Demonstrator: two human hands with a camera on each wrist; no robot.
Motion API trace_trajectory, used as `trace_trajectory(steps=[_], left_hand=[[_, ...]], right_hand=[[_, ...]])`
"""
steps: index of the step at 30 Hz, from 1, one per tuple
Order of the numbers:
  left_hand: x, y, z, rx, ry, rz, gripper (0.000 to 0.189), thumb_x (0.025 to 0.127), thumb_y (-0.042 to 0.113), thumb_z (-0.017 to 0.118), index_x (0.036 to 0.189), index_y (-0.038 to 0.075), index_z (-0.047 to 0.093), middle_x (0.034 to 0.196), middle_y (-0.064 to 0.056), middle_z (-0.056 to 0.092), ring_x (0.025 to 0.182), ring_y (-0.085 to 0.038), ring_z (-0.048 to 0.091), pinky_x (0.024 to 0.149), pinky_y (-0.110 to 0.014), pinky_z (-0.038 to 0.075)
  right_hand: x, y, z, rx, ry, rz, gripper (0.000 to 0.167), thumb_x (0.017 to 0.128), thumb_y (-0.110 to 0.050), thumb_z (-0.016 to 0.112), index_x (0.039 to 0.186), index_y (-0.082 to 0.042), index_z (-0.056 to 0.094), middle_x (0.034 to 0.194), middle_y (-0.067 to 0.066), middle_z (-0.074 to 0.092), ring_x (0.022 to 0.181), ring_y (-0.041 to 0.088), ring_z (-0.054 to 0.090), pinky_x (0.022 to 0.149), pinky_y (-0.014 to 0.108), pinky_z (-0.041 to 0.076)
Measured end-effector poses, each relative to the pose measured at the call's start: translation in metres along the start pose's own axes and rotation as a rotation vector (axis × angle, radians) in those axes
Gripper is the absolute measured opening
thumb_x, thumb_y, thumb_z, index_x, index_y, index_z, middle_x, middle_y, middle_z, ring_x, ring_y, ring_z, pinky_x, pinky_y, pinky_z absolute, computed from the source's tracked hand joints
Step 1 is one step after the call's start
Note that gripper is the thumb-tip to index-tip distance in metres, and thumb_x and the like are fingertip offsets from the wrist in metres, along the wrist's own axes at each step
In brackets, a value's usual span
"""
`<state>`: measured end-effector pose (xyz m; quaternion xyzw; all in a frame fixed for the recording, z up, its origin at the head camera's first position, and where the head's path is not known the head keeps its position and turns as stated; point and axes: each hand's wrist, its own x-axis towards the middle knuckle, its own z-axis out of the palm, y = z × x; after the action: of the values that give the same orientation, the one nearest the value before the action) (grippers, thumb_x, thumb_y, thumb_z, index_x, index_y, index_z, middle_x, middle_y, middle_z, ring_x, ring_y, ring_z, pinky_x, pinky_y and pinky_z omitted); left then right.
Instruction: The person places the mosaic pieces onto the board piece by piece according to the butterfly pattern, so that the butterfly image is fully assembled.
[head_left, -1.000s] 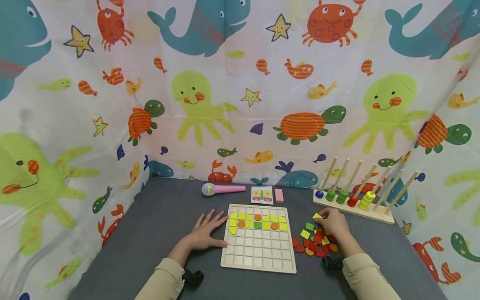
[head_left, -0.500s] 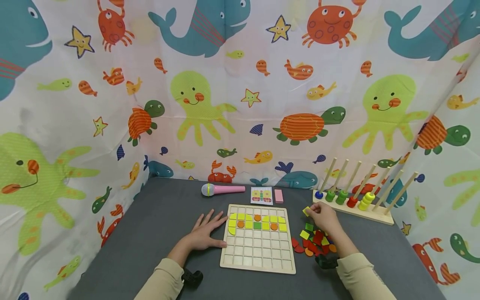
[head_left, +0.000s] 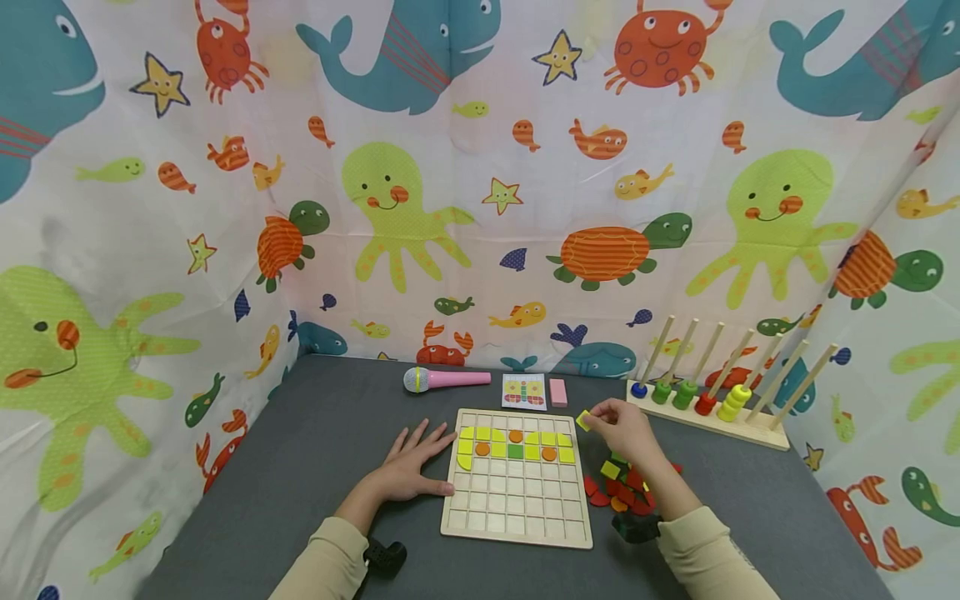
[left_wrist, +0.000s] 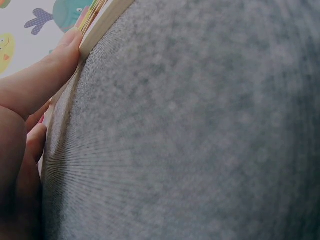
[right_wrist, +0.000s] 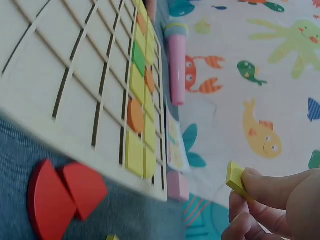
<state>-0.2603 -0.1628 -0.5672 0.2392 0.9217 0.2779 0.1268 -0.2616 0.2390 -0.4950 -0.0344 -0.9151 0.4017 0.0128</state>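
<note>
Between the thumb and fingers of my right hand (head_left: 628,432) is a small yellow tile (right_wrist: 234,177), held up off the table just beyond the board's top right corner. The wooden grid board (head_left: 506,505) has yellow tiles, orange discs and a green square (head_left: 515,451) in its upper rows; its lower cells are bare. My left hand (head_left: 407,468) lies flat on the table with fingers spread, its thumb (left_wrist: 62,55) against the board's left edge. Loose red, yellow, orange and green pieces (head_left: 624,493) lie right of the board, partly hidden beneath my right wrist.
Behind the board are a pink toy microphone (head_left: 457,379), a picture card (head_left: 524,392) and a pink block (head_left: 558,392). A wooden peg stand (head_left: 765,427) with coloured rings stands at the back right. A patterned sea-animal cloth (head_left: 480,308) hangs behind the grey table.
My right hand has moved left from above the loose pieces toward the board's top right corner, carrying the yellow tile. My left hand has stayed in place.
</note>
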Motion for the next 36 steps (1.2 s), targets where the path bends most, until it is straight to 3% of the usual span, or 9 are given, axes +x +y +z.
trace_trajectory(steps=[7, 26, 36], left_hand=[[0.001, -0.002, 0.001, -0.032, 0.005, 0.007, 0.101, 0.080, 0.069, 0.072, 0.161, 0.028, 0.029, 0.170, -0.006, 0.017, 0.157, -0.037, -0.004, 0.121, -0.064, -0.010], [0.005, -0.011, 0.008, -0.019, 0.005, -0.020, 0.105, 0.075, 0.075, 0.070, 0.161, 0.035, 0.025, 0.170, 0.006, 0.012, 0.158, -0.025, -0.009, 0.122, -0.056, -0.014], [0.002, -0.002, 0.002, -0.010, -0.007, -0.013, 0.102, 0.080, 0.068, 0.072, 0.162, 0.028, 0.027, 0.170, -0.003, 0.017, 0.157, -0.035, -0.005, 0.121, -0.063, -0.010]], right_hand=[[-0.002, -0.014, 0.011, 0.003, -0.028, 0.001, 0.019, 0.095, -0.027, 0.071, 0.097, -0.008, 0.072, 0.083, 0.006, 0.063, 0.076, 0.022, 0.052, 0.061, 0.030, 0.043], [-0.016, -0.042, 0.050, 0.099, -0.104, -0.077, 0.008, 0.094, -0.021, 0.074, 0.094, -0.013, 0.075, 0.086, 0.003, 0.069, 0.079, 0.021, 0.055, 0.064, 0.028, 0.047], [-0.019, -0.057, 0.081, 0.133, -0.188, -0.149, 0.007, 0.093, -0.020, 0.074, 0.092, -0.014, 0.077, 0.083, 0.000, 0.068, 0.074, 0.018, 0.056, 0.062, 0.029, 0.047]])
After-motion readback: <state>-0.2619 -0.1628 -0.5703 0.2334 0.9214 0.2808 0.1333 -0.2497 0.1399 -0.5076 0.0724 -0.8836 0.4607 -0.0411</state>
